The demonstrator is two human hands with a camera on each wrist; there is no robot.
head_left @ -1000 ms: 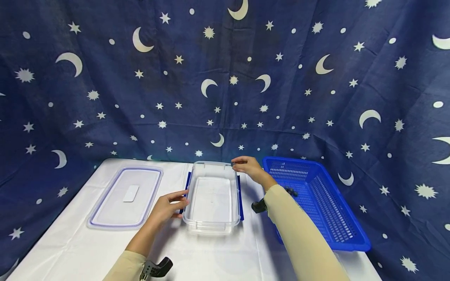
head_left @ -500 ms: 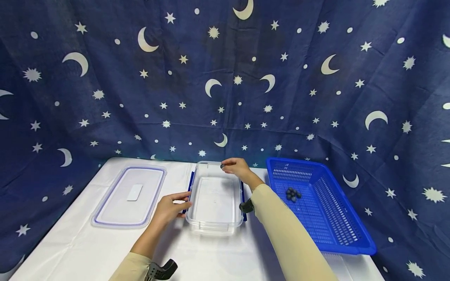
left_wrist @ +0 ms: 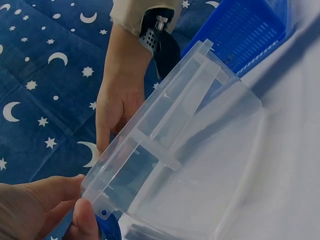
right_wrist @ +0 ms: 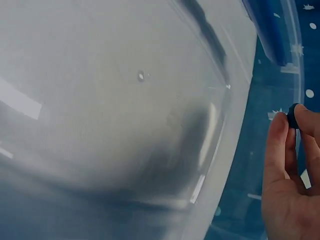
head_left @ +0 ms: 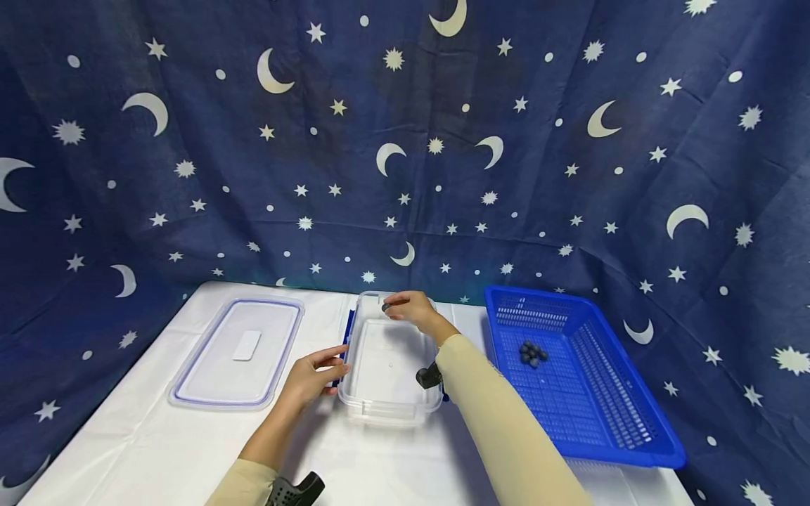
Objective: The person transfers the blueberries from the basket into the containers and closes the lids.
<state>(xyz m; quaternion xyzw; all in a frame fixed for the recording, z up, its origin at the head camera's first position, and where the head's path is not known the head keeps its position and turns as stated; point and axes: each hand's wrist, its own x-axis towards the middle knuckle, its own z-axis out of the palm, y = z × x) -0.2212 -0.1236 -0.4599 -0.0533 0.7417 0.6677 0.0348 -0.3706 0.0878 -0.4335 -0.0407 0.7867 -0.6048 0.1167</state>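
A clear plastic food container with blue side latches stands lidless in the middle of the white table. My left hand holds its left rim; the left wrist view shows thumb and fingers at the wall beside a blue latch. Over the far end of the container, my right hand pinches a small dark blueberry between thumb and fingertips. Several more blueberries lie together in the blue basket on the right.
A clear lid with a purple-blue seal lies flat left of the container, a white label on it. Behind the table hangs a dark blue curtain with moons and stars.
My right hand has moved left from the container's far right corner to over its far end, carrying the blueberry. My left hand stays at the left rim. The view has shifted slightly.
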